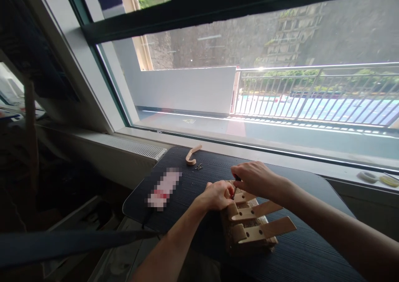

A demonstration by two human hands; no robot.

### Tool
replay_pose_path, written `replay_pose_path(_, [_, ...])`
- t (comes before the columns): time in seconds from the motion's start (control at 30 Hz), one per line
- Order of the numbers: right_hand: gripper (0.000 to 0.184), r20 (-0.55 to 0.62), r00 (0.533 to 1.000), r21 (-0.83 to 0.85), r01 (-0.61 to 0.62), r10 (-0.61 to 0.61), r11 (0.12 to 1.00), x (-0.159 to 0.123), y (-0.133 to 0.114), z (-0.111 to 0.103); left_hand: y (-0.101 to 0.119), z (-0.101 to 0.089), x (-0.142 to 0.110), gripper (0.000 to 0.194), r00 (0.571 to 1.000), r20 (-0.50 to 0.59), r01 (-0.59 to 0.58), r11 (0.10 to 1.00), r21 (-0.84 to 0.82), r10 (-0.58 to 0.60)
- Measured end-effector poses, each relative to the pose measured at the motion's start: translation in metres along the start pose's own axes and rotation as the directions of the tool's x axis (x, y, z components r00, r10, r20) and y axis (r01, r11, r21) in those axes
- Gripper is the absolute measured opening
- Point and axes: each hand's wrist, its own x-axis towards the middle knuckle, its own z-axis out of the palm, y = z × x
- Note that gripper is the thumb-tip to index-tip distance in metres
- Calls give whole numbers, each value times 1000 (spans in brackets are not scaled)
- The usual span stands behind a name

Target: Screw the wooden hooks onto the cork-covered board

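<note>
My right hand (256, 177) is closed around a screwdriver (234, 191), whose dark handle shows between the fingers. Its shaft points down at the farthest of several wooden hooks (243, 198) on a thick wooden board (229, 234). Pinched fingers of my left hand (214, 195) hold that hook's near end, close to the screwdriver tip; the exact contact is partly hidden. Two more hooks, a middle one (249, 213) and a nearest one (264, 231), lie side by side across the board, with dark holes or screw heads in them.
A loose wooden hook (190, 156) and several small screws (198, 166) lie at the back of the dark table (212, 167). Left of them is a blurred-out pink item (165, 189). Behind the table runs a window sill (255, 152), with tape rolls (388, 179) at far right.
</note>
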Motion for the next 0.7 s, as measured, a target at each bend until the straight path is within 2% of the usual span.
replay_pose_path(0.33, [16, -3, 998, -14, 66, -66, 998, -7, -12, -2, 3, 1, -3, 18, 1000, 8, 11, 999, 32, -11])
replay_pose_path(0.43, [20, -2, 998, -10, 58, -58, 998, -4, -10, 1, 2, 1, -3, 19, 1000, 10, 4, 1000, 29, -4])
replay_pose_path(0.53, [17, 16, 997, 17, 70, -71, 997, -3, -4, 0, 1, 2, -3, 17, 1000, 8, -10, 1000, 27, 10])
replay_pose_path(0.6, [24, 26, 995, 40, 100, -101, 994, -3, -2, -1, 0, 3, -3, 18, 1000, -6, -16, 1000, 24, 16])
replay_pose_path(0.7, [18, 33, 986, 59, 159, -162, 985, -3, -3, -4, -2, 4, -3, 17, 1000, -20, -15, 1000, 17, 15])
